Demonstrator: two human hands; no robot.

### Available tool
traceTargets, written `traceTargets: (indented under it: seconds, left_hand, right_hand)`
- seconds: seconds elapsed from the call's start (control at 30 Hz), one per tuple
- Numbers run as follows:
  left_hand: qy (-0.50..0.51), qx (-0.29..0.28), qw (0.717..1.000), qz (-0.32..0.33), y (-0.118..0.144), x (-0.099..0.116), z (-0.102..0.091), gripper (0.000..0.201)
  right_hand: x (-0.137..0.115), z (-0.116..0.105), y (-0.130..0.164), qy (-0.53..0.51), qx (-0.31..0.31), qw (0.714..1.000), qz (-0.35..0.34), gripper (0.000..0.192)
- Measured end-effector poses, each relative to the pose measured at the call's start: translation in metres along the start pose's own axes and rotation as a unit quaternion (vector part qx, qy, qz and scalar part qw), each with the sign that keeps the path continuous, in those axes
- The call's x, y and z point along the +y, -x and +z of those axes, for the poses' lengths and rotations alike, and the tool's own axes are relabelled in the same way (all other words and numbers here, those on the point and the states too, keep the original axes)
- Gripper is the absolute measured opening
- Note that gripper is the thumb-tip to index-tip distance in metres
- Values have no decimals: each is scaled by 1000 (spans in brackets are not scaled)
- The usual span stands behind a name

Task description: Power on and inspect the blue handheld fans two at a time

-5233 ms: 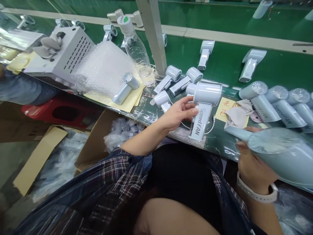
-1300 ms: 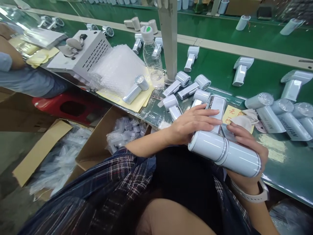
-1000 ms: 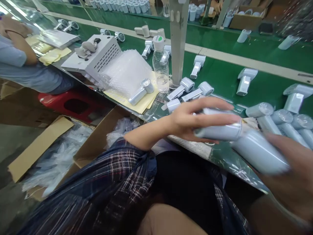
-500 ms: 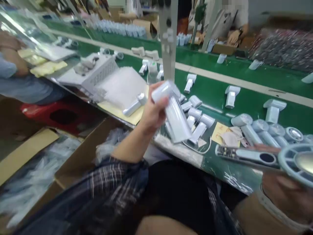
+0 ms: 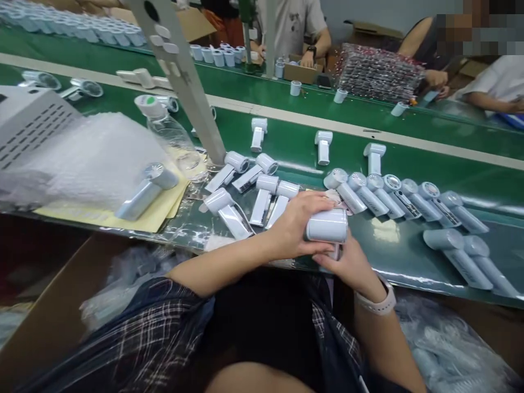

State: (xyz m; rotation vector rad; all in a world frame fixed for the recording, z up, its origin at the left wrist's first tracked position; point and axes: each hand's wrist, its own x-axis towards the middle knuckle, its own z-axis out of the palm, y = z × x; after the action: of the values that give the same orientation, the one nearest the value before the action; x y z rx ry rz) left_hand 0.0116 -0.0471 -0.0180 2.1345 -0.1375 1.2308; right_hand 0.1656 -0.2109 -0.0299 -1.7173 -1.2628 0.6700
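Observation:
My left hand (image 5: 298,225) and my right hand (image 5: 347,266) both grip one pale blue handheld fan (image 5: 326,226) at the near edge of the green bench (image 5: 401,243). The left hand wraps the fan's round head from the left. The right hand holds it from below, where its handle is hidden. A white watch sits on my right wrist. Just beyond the hands lie several more fans (image 5: 262,196), and a row of fans (image 5: 393,191) runs off to the right.
A stack of bubble wrap (image 5: 82,158) on yellow paper lies at left with one fan (image 5: 145,188) on it. A water bottle (image 5: 172,136) and a slanted metal post (image 5: 184,71) stand behind. Fans ride the green conveyor (image 5: 323,146). Other people work across it.
My left hand came down from the raised position with a fan, and both hands now meet on one fan at the bench edge. The open fan part in my right hand is gone.

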Motion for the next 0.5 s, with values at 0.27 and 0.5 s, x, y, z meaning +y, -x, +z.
traceTargets:
  seconds: [0.27, 0.5]
  left_hand:
    - [-225, -79, 954, -182, 22, -17, -61, 20]
    - [-264, 35, 937, -227, 38, -34, -68, 10]
  right_hand:
    - [111, -147, 66, 357, 220, 900, 118, 97]
    - [58, -190, -5, 321, 355, 878, 34, 70]
